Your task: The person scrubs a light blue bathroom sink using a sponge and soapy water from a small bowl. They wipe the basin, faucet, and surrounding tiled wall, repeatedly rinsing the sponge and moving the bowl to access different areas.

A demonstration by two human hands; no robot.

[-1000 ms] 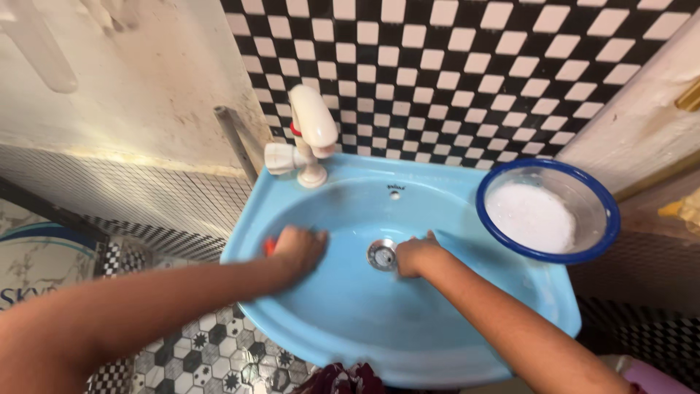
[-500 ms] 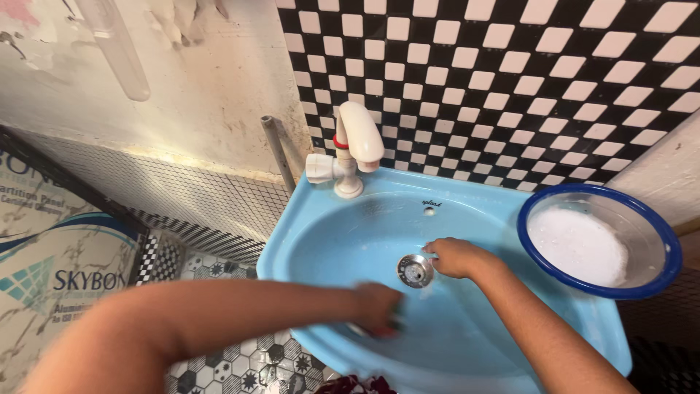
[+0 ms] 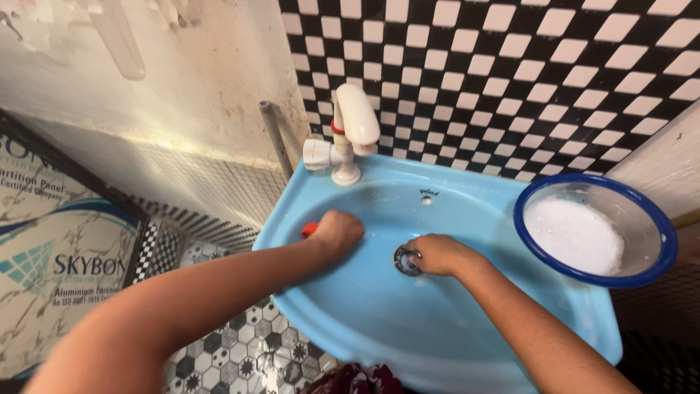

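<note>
A light blue wash basin (image 3: 437,321) is fixed below a black and white checkered wall. My left hand (image 3: 337,232) presses an orange scrubber (image 3: 310,229) against the basin's left inner wall; only a corner of the scrubber shows past my fingers. My right hand (image 3: 435,254) rests in the bowl with its fingers closed over the metal drain (image 3: 403,260). Whether it holds anything I cannot tell. A white tap (image 3: 353,130) with a red ring stands at the basin's back left rim.
A clear bowl with a blue rim (image 3: 592,230), holding white powder or foam, sits on the basin's right side. A grey pipe (image 3: 274,137) runs down behind the tap. Patterned floor tiles (image 3: 240,343) and a printed panel (image 3: 51,255) lie at the left.
My left hand has swept from the bowl's front edge back up to the left inner wall. My right hand has shifted slightly left onto the drain.
</note>
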